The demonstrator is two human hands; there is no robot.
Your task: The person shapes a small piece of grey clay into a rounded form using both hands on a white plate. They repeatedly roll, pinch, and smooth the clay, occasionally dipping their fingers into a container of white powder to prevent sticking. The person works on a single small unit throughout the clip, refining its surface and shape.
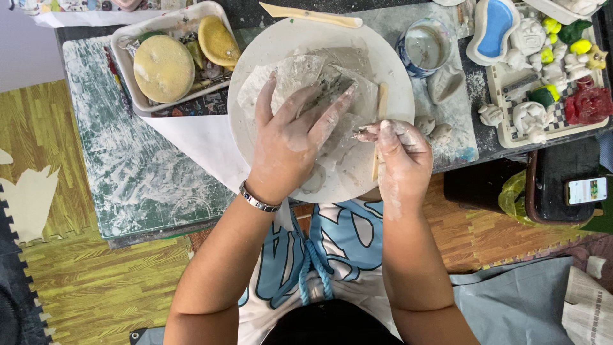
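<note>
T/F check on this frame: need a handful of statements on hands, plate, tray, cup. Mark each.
1. The left hand presses flat on a slab of pale clay on the round white plate. True.
2. The right hand is clean. False: it is coated in clay.
3. The left wrist wears a metal bracelet. True.
4. The white tray of yellow sponges sits right of the plate. False: it sits left.
5. The blue-patterned cup lies tipped over. False: it stands upright.

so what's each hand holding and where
Left hand presses flat on the clay slab, gripping nothing. Right hand pinches a wooden stick tool at its lower end.
</note>
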